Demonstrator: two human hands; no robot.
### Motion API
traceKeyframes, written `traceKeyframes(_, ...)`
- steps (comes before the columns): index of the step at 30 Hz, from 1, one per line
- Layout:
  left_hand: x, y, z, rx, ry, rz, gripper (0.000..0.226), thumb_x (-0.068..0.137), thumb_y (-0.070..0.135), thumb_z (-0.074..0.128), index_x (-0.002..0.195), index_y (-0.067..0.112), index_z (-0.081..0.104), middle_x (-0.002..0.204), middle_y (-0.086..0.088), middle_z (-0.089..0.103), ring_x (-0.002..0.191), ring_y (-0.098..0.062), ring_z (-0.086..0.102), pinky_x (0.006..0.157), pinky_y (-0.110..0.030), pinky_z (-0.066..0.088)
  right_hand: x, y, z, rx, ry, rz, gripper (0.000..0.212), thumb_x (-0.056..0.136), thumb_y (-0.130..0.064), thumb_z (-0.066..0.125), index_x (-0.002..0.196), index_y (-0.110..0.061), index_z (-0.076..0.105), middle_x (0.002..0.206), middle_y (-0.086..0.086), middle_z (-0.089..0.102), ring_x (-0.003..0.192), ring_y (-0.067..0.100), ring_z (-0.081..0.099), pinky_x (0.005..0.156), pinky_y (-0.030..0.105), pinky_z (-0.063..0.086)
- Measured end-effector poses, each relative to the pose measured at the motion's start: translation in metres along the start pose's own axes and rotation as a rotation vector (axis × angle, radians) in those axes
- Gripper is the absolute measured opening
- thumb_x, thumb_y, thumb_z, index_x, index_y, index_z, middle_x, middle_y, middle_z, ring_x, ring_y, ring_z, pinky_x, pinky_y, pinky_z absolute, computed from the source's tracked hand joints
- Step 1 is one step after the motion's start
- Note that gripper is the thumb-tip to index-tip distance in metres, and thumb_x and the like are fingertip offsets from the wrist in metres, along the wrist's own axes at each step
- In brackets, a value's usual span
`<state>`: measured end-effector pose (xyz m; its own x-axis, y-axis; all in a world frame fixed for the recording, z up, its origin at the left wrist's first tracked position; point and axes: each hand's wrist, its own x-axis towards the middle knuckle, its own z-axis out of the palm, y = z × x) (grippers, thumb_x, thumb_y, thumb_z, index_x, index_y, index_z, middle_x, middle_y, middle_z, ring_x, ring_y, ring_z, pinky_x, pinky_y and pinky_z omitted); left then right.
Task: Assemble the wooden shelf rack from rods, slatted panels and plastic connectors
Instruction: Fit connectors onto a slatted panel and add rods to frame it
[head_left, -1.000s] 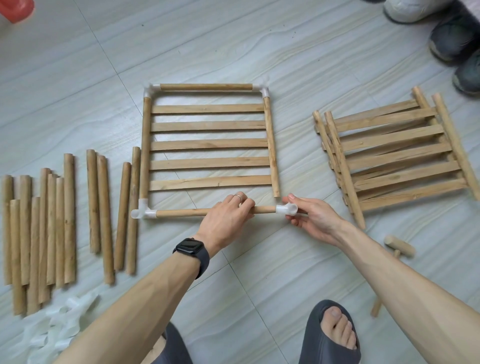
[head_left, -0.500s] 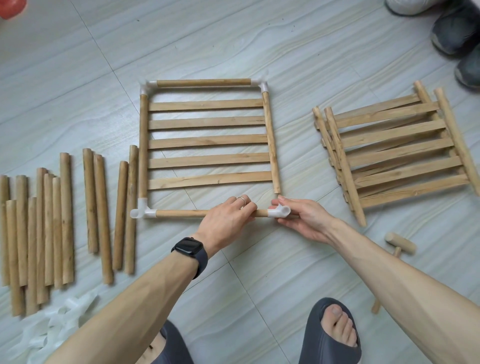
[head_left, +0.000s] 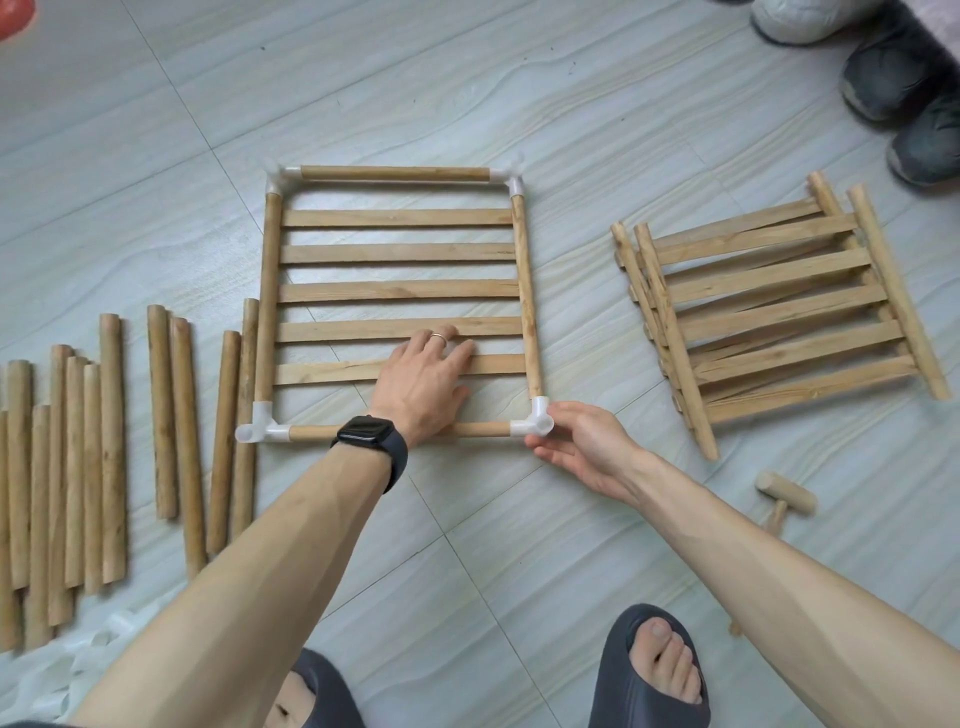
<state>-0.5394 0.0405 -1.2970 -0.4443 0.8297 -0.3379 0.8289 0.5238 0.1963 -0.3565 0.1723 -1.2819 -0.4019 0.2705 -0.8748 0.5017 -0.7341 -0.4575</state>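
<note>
My left hand (head_left: 426, 376) had come off the near rod (head_left: 480, 429) and lay on the slatted panel (head_left: 400, 291). The near-right connector (head_left: 537, 422), which had been short of the right side rail (head_left: 527, 301), now sat over that rail's end and closed the frame. The left fingers were straight and slightly spread, pressing flat on the two nearest slats. My right hand (head_left: 584, 452) pinched the connector, thumb on its far side and fingertips under its near edge.

The frame lay flat on the floor (head_left: 519, 571), directly ahead of me, between the loose rods (head_left: 104, 447) on the left and the stack of panels (head_left: 769, 322) on the right. Its long axis ran away from me, the slats and the near rod lay across left to right, and the near-left connector (head_left: 262, 426) showed an open socket pointing left.

I judged the risk to be in that last corner — I could not tell how deep the rail sat in its socket. A push from the right could skew the rectangle and draw the near rod out of the left connector. A crooked shove might jam the rail or split its end. If my palm slipped, the whole panel would slide away rather than seat.
</note>
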Motion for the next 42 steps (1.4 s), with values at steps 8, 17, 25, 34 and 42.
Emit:
traceKeyframes(8,0.008,0.033,-0.007,-0.253,-0.088,-0.183,0.043,0.087,0.033,0.061,0.13,0.034,0.054,0.138,0.002,0.05,0.128,-0.026,0.04,0.105,-0.045,0.031,0.0,0.004,-0.002,-0.057,-0.007,0.01,0.018,0.101,-0.012,0.061,0.119,-0.01,0.063,0.094,0.013,0.068,0.071,0.021,0.068,0.064,0.027,0.057)
traceKeyframes(17,0.004,0.048,-0.013,-0.298,-0.468,-0.141,0.096,0.059,0.036,0.067,0.147,0.051,0.031,0.147,0.001,0.03,0.132,-0.031,0.027,0.111,-0.038,0.022,-0.004,0.022,-0.01,-0.026,-0.025,0.046,0.015,0.096,-0.01,0.067,0.11,-0.008,0.072,0.078,0.002,0.066,0.063,0.008,0.055,0.06,0.021,0.048)
traceKeyframes(25,-0.002,0.047,-0.036,-0.385,-0.477,-0.08,0.097,0.071,0.024,0.076,0.147,0.06,0.028,0.131,0.012,0.029,0.127,-0.021,0.027,0.109,-0.029,0.019,-0.011,0.031,-0.022,0.194,-0.143,0.12,0.028,0.083,-0.027,0.076,0.11,-0.018,0.075,0.078,-0.003,0.066,0.067,0.008,0.058,0.062,0.022,0.045)
traceKeyframes(34,-0.007,0.057,-0.055,-0.463,-0.452,-0.03,0.098,0.063,0.028,0.072,0.144,0.064,0.031,0.129,0.013,0.032,0.126,-0.019,0.03,0.105,-0.027,0.018,-0.016,0.026,-0.024,0.464,-0.219,0.095,0.021,0.082,-0.026,0.074,0.091,-0.009,0.081,0.08,0.002,0.066,0.07,0.01,0.062,0.068,0.022,0.054)
traceKeyframes(42,-0.014,0.055,-0.02,-0.014,-0.258,0.142,0.132,0.066,0.044,0.079,0.156,0.041,-0.017,0.158,-0.008,0.021,0.142,-0.03,0.023,0.12,-0.043,0.016,-0.006,0.011,-0.032,0.316,-0.129,0.057,0.019,0.088,-0.032,0.072,0.089,-0.015,0.081,0.074,-0.002,0.061,0.061,0.011,0.051,0.062,0.025,0.042)
